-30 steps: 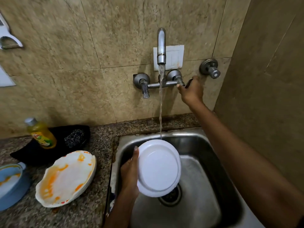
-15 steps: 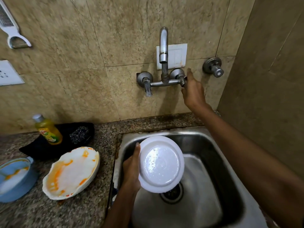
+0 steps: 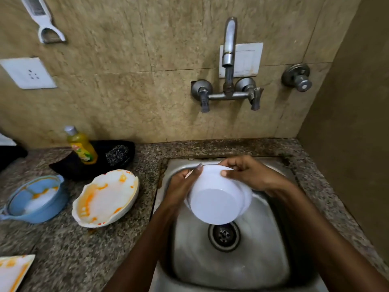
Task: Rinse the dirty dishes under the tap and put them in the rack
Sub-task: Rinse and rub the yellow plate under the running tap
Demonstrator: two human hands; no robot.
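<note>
A white bowl [image 3: 216, 199] is held over the steel sink [image 3: 231, 270], its underside turned toward me. My left hand [image 3: 181, 184] grips its left rim, thumb on the outside. My right hand [image 3: 248, 175] holds the far right rim, thumb pressed on the bowl's wall. The tap [image 3: 229, 45] on the wall above runs no water. On the counter to the left lie a white plate [image 3: 105, 197] smeared with orange sauce and a blue bowl [image 3: 35, 199] with orange residue. Another stained white plate [image 3: 12, 270] shows at the bottom left corner. No rack is in view.
A yellow dish soap bottle [image 3: 81, 146] and a steel scrubber [image 3: 116, 154] rest on a black tray [image 3: 69, 167] at the counter's back. A valve knob [image 3: 299, 77] sticks out of the wall right of the tap. A brown wall [image 3: 353, 123] closes the right side.
The water stopped running. My right hand left the tap handle and came down to take the bowl's far rim. The bowl tilted so its base faces me.
</note>
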